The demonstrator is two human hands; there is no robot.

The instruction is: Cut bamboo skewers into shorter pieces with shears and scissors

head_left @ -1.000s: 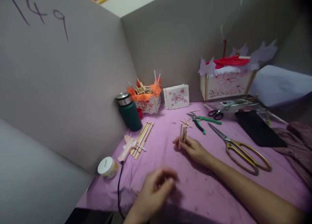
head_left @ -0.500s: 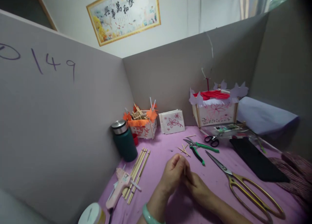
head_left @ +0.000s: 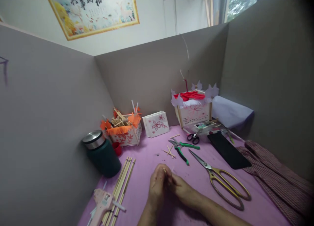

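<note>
My left hand (head_left: 157,184) and my right hand (head_left: 181,188) meet above the purple cloth, fingers closed together. Between their fingertips shows the pale tip of a short wooden stick (head_left: 164,170); the rest of it is hidden by the fingers. Just beyond my hands lie several cut stick pieces (head_left: 169,152). Green-handled pruning shears (head_left: 181,150) rest beside these pieces, blades partly apart. Large gold-handled scissors (head_left: 213,173) lie to the right of my right hand.
At left are a pink glue gun (head_left: 103,201), longer bamboo sticks (head_left: 122,183) and a dark green bottle (head_left: 104,159). Behind stand an orange-trimmed box (head_left: 127,137), flower-drawn cards (head_left: 157,125) and a lilac-trimmed box (head_left: 193,114). Black scissors (head_left: 193,138) and a black pouch (head_left: 228,150) lie right.
The view has turned to the right, so everything appears shifted left. My hands stay together, and the stick that showed between them is now mostly covered by fingers.
</note>
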